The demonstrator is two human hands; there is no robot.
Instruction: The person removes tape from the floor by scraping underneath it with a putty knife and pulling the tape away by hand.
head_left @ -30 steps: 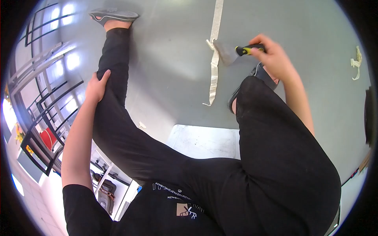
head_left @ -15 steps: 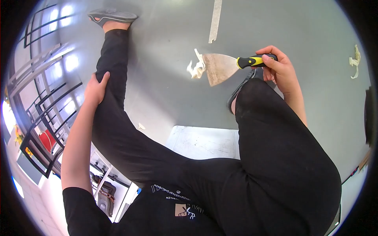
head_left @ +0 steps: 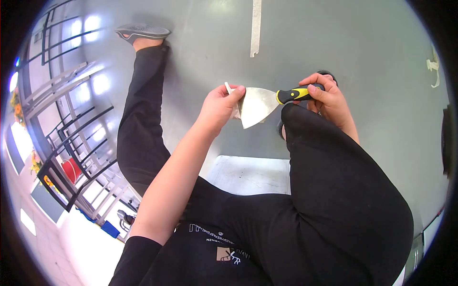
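My right hand is closed round the black and yellow handle of a putty knife, held above the grey floor beside my bent knee. Its wide metal blade points left. At the blade's edge, the thumb and fingers of my left hand pinch a pale crumpled piece of tape. Part of the tape is hidden behind the fingers and the blade, so I cannot tell how much of it still sticks to the metal.
A pale tape strip lies on the grey floor ahead. Another crumpled scrap is at the far right. Below my legs shows a white flat surface. Black metal frames and a red object stand at the left.
My left hand has left my leg, moved right and taken hold of the tape at the blade's edge. The putty knife has shifted slightly left and down, its blade turned to a shinier face.
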